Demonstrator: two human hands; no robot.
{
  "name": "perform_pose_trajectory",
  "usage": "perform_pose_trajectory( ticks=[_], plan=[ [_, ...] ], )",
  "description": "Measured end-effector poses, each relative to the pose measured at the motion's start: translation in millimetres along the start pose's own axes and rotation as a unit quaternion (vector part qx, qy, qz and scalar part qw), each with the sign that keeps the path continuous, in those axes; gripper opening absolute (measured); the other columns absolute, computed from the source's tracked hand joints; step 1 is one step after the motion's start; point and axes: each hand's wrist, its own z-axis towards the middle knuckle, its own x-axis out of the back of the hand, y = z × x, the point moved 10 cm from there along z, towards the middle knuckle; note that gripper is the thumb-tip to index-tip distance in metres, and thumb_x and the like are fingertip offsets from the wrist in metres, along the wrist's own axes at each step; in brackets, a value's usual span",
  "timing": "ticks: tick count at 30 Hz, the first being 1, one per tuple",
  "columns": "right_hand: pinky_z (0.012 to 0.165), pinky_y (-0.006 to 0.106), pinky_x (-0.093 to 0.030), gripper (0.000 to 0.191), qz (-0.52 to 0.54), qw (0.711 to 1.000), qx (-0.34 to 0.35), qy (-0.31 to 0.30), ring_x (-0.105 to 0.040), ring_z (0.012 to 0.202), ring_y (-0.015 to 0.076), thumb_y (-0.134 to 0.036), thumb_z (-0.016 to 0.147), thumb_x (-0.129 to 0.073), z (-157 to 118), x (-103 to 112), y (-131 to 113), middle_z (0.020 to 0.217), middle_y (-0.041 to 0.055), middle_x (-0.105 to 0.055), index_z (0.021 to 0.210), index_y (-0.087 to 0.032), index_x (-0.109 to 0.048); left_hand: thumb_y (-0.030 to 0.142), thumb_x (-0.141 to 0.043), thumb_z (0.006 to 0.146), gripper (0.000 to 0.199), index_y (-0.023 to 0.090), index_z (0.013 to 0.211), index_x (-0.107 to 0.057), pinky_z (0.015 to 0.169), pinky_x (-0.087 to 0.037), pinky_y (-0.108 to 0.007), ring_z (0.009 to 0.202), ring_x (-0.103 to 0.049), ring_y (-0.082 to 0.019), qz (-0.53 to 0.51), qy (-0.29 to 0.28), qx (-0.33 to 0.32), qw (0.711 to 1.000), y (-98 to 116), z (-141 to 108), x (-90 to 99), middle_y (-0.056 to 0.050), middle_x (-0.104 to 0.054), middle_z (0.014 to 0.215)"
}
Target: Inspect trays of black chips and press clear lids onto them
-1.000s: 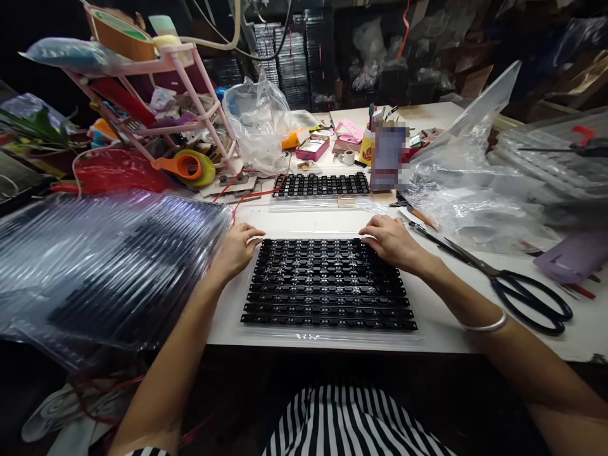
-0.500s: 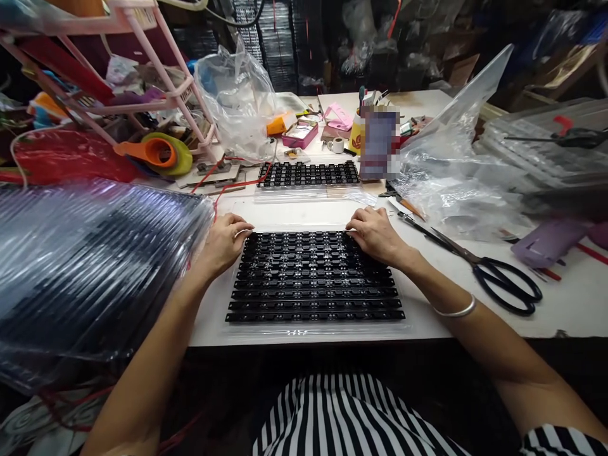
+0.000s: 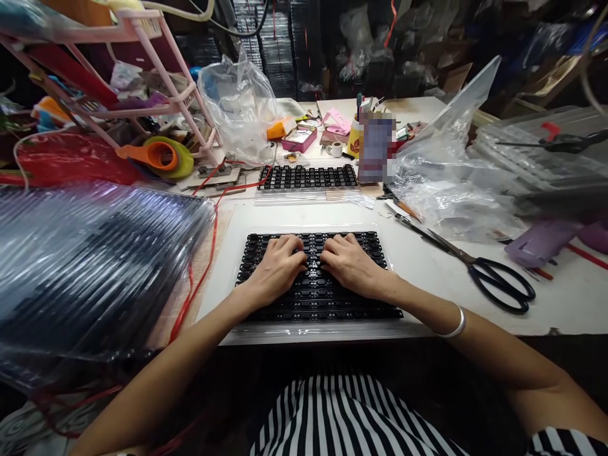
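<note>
A clear plastic tray (image 3: pixel 304 330) lies at the table's front edge, filled with several rows of black slotted strips (image 3: pixel 313 304). Over the left half of these rows, near the middle, rests my left hand (image 3: pixel 284 263), its fingers curled down against the strips. My right hand (image 3: pixel 349 263) mirrors it just right of the middle, with fingers bent and closed. A narrow gap separates the two hands. Both sets of fingertips are partly hidden, so whether they pinch a strip or press on it cannot be told.
Large black-handled scissors (image 3: pixel 498 278) lie to the right. Plastic-wrapped black strips (image 3: pixel 95 272) are heaped at left, beside a red cord (image 3: pixel 190 294). Behind the tray sits another batch of black pieces (image 3: pixel 308 177). Clear plastic bags (image 3: pixel 451 177) and a pink rack (image 3: pixel 175 63) flank the table.
Both my hands have left the far corners of the strip rows and moved inward and nearer, to the middle of the rows. The tray looks about where it was.
</note>
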Motion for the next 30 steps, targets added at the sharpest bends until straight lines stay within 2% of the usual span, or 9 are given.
perform_pose_trajectory(
  ticks=[5, 9, 14, 18, 23, 26, 30],
  plan=[
    [0.076, 0.035, -0.026, 0.016, -0.021, 1.000, -0.005, 0.018, -0.047, 0.085, 0.0212, -0.014, 0.091, -0.047, -2.1, -0.3, -3.2, 0.094, 0.0092, -0.062, 0.086, -0.014, -0.062, 0.013, -0.053, 0.084, 0.007, 0.016, 0.084, -0.059, 0.082, -0.039, -0.042, 0.099, -0.049, -0.026, 0.009, -0.006, -0.002, 1.000, 2.9, 1.0, -3.7, -0.011, -0.058, 0.101],
    [0.076, 0.035, -0.026, 0.017, -0.001, 1.000, -0.011, 0.010, -0.048, 0.085, 0.0205, -0.017, 0.093, -0.047, -2.9, 2.2, -0.4, 0.094, 0.0085, -0.062, 0.086, -0.014, -0.062, 0.018, -0.056, 0.084, 0.005, 0.016, 0.084, -0.060, 0.080, -0.040, -0.042, 0.097, -0.051, -0.026, 0.002, -0.010, 0.004, 1.000, 0.2, 3.4, 0.2, -0.010, -0.059, 0.100],
    [0.077, 0.033, -0.026, 0.020, 0.042, 0.996, -0.073, 0.027, -0.050, 0.083, 0.0186, -0.020, 0.095, -0.045, -2.6, 16.6, 23.1, 0.093, 0.0074, -0.061, 0.089, -0.014, -0.063, 0.022, -0.050, 0.089, 0.014, 0.018, 0.085, -0.063, 0.081, -0.042, -0.040, 0.090, -0.052, -0.022, -0.019, 0.030, 0.053, 0.998, -19.7, 7.3, 28.9, -0.007, -0.060, 0.095],
    [0.077, 0.033, -0.025, 0.017, 0.026, 0.997, -0.069, 0.010, -0.049, 0.086, 0.0198, -0.022, 0.094, -0.048, 5.8, 9.7, 24.3, 0.095, 0.0083, -0.061, 0.091, -0.015, -0.063, 0.021, -0.050, 0.088, 0.016, 0.017, 0.084, -0.065, 0.083, -0.042, -0.041, 0.091, -0.053, -0.022, -0.029, 0.076, 0.101, 0.992, -34.4, 3.0, 55.5, -0.008, -0.061, 0.094],
    [0.076, 0.034, -0.024, 0.015, 0.014, 0.999, -0.036, -0.002, -0.048, 0.087, 0.0209, -0.017, 0.092, -0.049, 14.7, -3.1, 11.1, 0.095, 0.0101, -0.061, 0.085, -0.013, -0.062, 0.026, -0.052, 0.087, 0.017, 0.018, 0.085, -0.066, 0.084, -0.044, -0.037, 0.090, -0.057, -0.020, -0.055, 0.147, 0.131, 0.979, -47.0, -23.9, 79.3, -0.007, -0.062, 0.091],
    [0.077, 0.035, -0.024, 0.017, 0.006, 1.000, -0.028, 0.000, -0.048, 0.087, 0.0213, -0.011, 0.091, -0.046, 14.6, -5.3, 7.5, 0.095, 0.0117, -0.061, 0.086, -0.012, -0.062, 0.026, -0.055, 0.086, 0.014, 0.019, 0.086, -0.067, 0.085, -0.044, -0.035, 0.090, -0.058, -0.019, -0.052, 0.188, 0.150, 0.969, -55.5, -50.8, 89.8, -0.005, -0.063, 0.090],
    [0.077, 0.035, -0.025, 0.015, 0.015, 0.999, -0.036, 0.006, -0.050, 0.086, 0.0208, -0.017, 0.092, -0.049, 10.5, -1.5, 13.1, 0.095, 0.0103, -0.062, 0.088, -0.013, -0.063, 0.026, -0.059, 0.084, 0.011, 0.021, 0.088, -0.069, 0.086, -0.044, -0.035, 0.091, -0.059, -0.019, -0.053, 0.231, 0.187, 0.953, -63.1, -88.9, 102.4, -0.004, -0.064, 0.091]
  ],
)
